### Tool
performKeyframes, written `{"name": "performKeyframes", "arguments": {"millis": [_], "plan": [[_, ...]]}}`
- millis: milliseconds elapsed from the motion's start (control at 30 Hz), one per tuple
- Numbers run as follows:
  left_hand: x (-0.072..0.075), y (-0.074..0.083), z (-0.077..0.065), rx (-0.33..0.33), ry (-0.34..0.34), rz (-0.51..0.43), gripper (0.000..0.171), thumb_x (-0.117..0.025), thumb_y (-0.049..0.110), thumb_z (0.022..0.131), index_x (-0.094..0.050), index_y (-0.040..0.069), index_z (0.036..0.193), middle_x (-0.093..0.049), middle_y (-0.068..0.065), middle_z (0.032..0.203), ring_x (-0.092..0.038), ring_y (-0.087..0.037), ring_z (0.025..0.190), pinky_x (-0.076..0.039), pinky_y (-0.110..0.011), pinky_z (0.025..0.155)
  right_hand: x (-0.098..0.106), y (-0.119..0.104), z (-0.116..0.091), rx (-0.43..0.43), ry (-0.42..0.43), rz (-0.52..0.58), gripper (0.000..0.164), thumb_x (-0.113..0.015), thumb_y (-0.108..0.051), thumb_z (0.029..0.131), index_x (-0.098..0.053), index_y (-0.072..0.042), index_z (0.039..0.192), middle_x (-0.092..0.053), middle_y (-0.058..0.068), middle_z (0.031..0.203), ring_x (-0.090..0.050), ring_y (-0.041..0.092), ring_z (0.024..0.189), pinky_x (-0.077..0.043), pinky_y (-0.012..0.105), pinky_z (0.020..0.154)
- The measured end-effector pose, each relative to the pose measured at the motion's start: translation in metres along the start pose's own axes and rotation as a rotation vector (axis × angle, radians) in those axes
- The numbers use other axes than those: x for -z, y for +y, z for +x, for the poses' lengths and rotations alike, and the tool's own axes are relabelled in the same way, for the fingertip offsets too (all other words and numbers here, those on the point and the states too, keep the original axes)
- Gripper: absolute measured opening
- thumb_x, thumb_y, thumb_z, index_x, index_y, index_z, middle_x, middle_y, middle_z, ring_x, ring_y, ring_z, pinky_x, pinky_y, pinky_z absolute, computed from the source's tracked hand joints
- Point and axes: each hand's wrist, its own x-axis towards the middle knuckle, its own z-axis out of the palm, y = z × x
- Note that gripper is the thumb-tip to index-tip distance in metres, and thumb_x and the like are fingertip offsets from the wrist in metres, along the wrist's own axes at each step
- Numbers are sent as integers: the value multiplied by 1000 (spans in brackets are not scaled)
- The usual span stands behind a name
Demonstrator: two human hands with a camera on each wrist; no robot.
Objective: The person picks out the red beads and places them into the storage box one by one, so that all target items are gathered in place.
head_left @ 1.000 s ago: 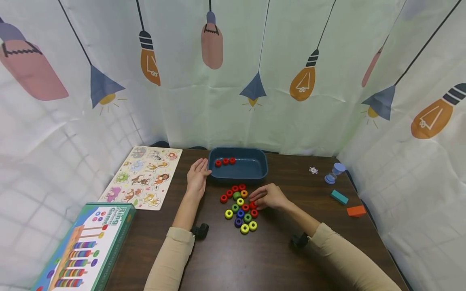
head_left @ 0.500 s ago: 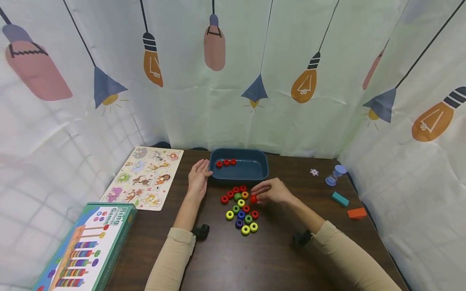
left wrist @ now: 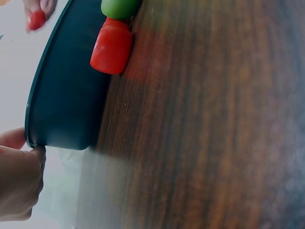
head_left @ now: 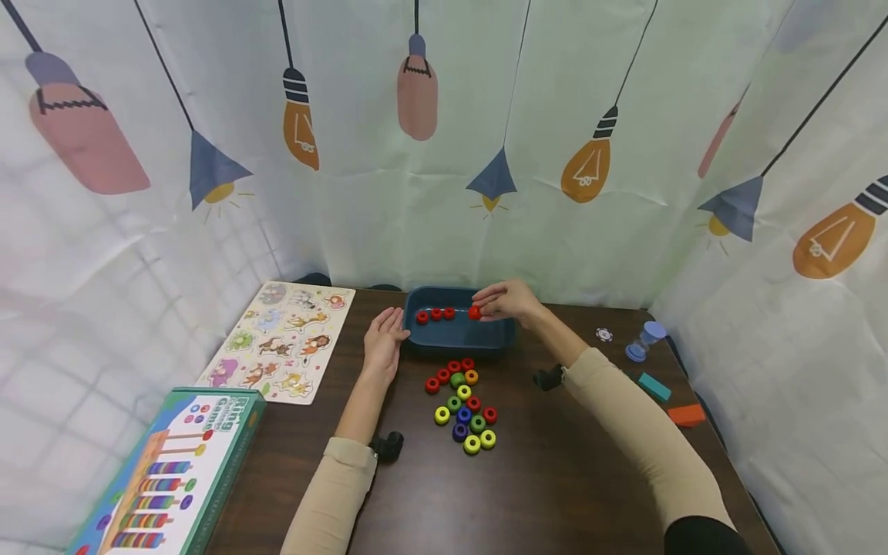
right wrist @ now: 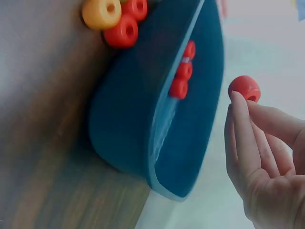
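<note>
My right hand (head_left: 509, 301) pinches a red bead (right wrist: 245, 88) between thumb and fingertips, raised over the right part of the blue tray (head_left: 458, 338). Inside that tray, three red beads (head_left: 435, 314) sit in a row towards the left. My left hand (head_left: 384, 341) rests against the tray's left end, fingers fairly straight and the thumb by the rim; in the left wrist view its thumb (left wrist: 40, 155) touches the tray corner. On the table in front of the tray lies a loose cluster of red, orange, green, yellow (head_left: 464, 393), blue and purple beads.
An animal puzzle board (head_left: 280, 339) and a game box (head_left: 169, 470) lie on the left. To the right are a poker chip (head_left: 603, 334), a sand timer (head_left: 646, 341), a teal block (head_left: 654, 387) and an orange block (head_left: 687, 415). A curtain hangs behind the table.
My right hand has picked a red bead out of the cluster and carried it away from me to over the tray. My left hand stays at the tray's left end.
</note>
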Motion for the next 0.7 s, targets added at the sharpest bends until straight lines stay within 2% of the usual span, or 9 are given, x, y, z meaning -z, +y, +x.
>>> {"name": "performKeyframes", "arguments": {"millis": [267, 500, 700], "plan": [[0, -1, -1, -10, 6, -1, 72, -45, -30, 82, -32, -1, 146, -36, -21, 152, -33, -27, 143, -27, -43, 116, -8, 14, 49, -85, 87, -59, 36, -64, 13, 85, -64, 10, 121, -68, 25, 113, -68, 37, 100, -49, 54, 95], [1, -5, -1, -4, 1, -4, 72, -46, -30, 81, -33, -2, 146, -36, -21, 152, -35, -26, 142, -27, -43, 116, -18, 33, 66, -106, 195, -95, 29, -61, 12, 88, -65, 12, 117, -67, 29, 111, -66, 39, 103, -56, 48, 86], [2, -3, -1, -30, -11, -1, 73, -46, -31, 80, -31, -3, 146, -32, -24, 153, -32, -28, 143, -27, -43, 116, -30, 42, 77, -94, 291, -128, 23, -66, 14, 82, -73, 6, 103, -72, 22, 102, -71, 34, 89, -60, 43, 77]]}}
